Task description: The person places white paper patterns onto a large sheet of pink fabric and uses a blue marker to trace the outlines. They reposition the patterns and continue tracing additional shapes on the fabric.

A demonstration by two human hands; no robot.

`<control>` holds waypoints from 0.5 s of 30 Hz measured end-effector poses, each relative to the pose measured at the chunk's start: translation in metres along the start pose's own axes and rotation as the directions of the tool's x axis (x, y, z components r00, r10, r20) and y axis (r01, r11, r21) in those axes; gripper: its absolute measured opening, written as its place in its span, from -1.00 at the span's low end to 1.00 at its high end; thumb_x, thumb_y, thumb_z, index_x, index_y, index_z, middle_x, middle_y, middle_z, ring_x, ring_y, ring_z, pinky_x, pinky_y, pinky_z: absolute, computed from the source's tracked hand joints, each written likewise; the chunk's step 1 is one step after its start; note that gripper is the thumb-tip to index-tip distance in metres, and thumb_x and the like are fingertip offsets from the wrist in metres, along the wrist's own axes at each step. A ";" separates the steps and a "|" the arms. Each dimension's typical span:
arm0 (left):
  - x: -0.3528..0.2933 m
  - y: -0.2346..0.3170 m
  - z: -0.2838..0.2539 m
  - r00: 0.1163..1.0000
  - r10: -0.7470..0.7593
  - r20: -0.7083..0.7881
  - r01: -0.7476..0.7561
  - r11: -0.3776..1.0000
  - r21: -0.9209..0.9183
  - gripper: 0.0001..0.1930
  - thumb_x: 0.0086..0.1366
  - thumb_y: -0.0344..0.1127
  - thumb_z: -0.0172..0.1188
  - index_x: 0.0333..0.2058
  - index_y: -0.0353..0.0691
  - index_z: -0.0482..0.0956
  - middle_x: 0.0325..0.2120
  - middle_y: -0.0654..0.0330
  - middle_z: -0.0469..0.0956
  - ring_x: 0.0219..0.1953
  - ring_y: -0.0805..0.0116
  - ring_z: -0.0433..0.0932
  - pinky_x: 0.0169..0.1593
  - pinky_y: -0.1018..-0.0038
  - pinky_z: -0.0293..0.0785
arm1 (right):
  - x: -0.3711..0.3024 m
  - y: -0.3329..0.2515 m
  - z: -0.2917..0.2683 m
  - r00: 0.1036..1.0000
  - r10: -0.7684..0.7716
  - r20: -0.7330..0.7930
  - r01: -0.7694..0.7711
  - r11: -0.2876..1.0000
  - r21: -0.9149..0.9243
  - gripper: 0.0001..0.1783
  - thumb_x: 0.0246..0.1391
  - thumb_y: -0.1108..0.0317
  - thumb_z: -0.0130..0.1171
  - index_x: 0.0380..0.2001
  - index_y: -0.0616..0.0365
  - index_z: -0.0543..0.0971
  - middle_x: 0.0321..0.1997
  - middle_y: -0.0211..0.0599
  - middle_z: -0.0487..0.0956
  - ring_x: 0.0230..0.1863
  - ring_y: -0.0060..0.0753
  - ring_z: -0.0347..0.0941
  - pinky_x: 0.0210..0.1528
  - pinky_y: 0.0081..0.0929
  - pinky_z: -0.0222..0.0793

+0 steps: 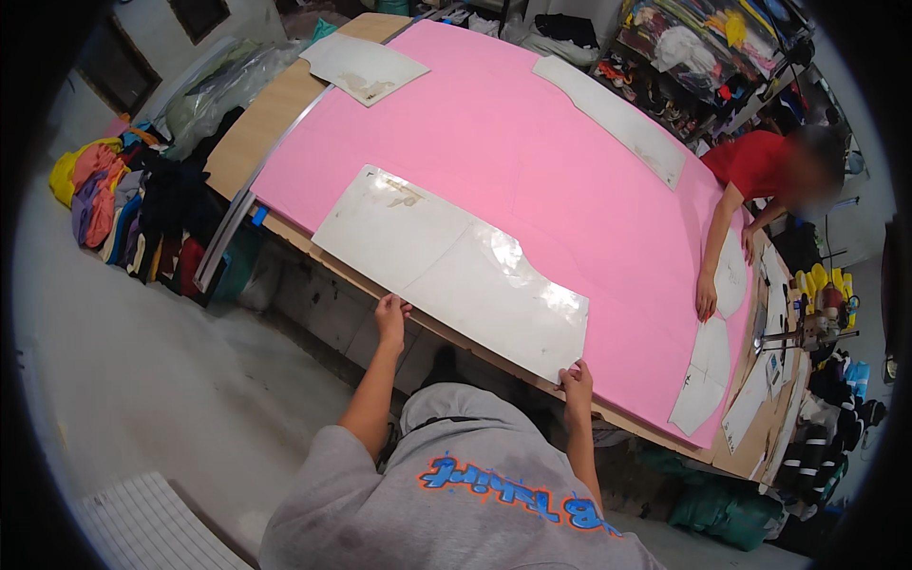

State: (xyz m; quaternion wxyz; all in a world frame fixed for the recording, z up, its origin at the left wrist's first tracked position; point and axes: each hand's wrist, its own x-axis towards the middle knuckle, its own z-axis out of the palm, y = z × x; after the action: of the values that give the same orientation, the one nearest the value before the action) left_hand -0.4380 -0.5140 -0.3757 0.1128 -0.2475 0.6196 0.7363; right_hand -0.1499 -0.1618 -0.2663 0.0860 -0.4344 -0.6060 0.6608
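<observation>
A long glossy white pattern piece (437, 252) with a curved notch lies along the near edge of a layer of pink fabric (475, 123). My left hand (390, 318) pinches its near edge, left of the middle. At the right near corner, the fingers of my right hand (576, 382) are closed on the same piece. Across the fabric are more white pattern pieces: one at the far left (366, 66), a long one at the far right (617, 119). Two smaller pieces, a lower one (701, 375) and an upper one (730, 280), lie near the right edge.
A co-worker in a red shirt (760, 161) leans over the right side, hands on the smaller pieces. Beside them stands a metal device (817, 328) on the brown table (741, 458). Heaped clothes (142, 204) sit at the left, a green sack (727, 513) under the table's right end.
</observation>
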 end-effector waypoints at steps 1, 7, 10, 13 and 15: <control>0.014 0.011 -0.004 1.000 -0.006 0.011 0.006 1.000 0.009 -0.61 0.69 -0.21 0.14 0.28 -0.38 0.50 -0.04 0.09 0.67 -0.11 0.30 0.75 -0.11 0.42 0.65 | 0.005 -0.004 0.014 1.000 -0.021 -0.005 0.021 0.999 -0.037 -0.59 0.37 0.49 0.29 0.24 0.27 0.54 -0.31 -0.42 0.52 -0.31 -0.52 0.51 -0.31 -0.44 0.62; 0.069 0.070 -0.006 0.995 0.039 -0.092 -0.046 0.996 -0.079 -0.66 0.71 -0.25 0.14 0.27 -0.34 0.54 -0.09 0.17 0.67 -0.16 0.45 0.68 -0.12 0.47 0.65 | 0.028 -0.049 0.101 0.989 -0.003 0.145 0.019 0.994 -0.109 -0.55 0.40 0.48 0.25 0.25 0.47 0.45 -0.25 -0.25 0.56 -0.26 -0.42 0.58 -0.17 -0.34 0.75; 0.085 0.086 -0.007 0.992 0.082 -0.099 -0.089 0.994 -0.064 -0.61 0.69 -0.30 0.14 0.34 -0.36 0.50 0.01 0.13 0.67 -0.11 0.41 0.68 -0.02 0.44 0.64 | 0.051 -0.064 0.139 0.960 -0.053 0.276 0.089 0.989 -0.120 -0.62 0.40 0.49 0.22 0.16 0.48 0.44 -0.23 -0.19 0.55 -0.24 -0.38 0.59 -0.14 -0.32 0.79; 0.083 0.092 -0.008 0.990 0.122 -0.069 -0.127 0.990 -0.064 -0.57 0.67 -0.31 0.15 0.39 -0.37 0.47 0.01 0.13 0.67 -0.08 0.41 0.68 -0.01 0.43 0.63 | 0.071 -0.073 0.187 0.962 -0.007 0.273 0.032 0.996 -0.088 -0.62 0.41 0.52 0.23 0.19 0.47 0.47 -0.24 -0.18 0.59 -0.24 -0.35 0.63 -0.12 -0.29 0.79; 0.076 0.095 -0.005 0.992 0.119 -0.035 -0.120 0.993 -0.022 -0.55 0.67 -0.31 0.15 0.40 -0.37 0.46 0.00 0.13 0.67 -0.08 0.41 0.68 -0.01 0.43 0.63 | 0.083 -0.076 0.209 0.949 0.002 0.315 0.031 0.995 -0.099 -0.61 0.41 0.52 0.23 0.21 0.48 0.46 -0.23 -0.16 0.59 -0.24 -0.33 0.64 -0.11 -0.27 0.81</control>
State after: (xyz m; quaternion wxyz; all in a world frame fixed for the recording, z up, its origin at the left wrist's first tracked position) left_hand -0.5468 -0.5492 -0.3333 0.0553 -0.2237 0.6262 0.7449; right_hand -0.3736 -0.2416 -0.2625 -0.0291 -0.3230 -0.6484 0.6888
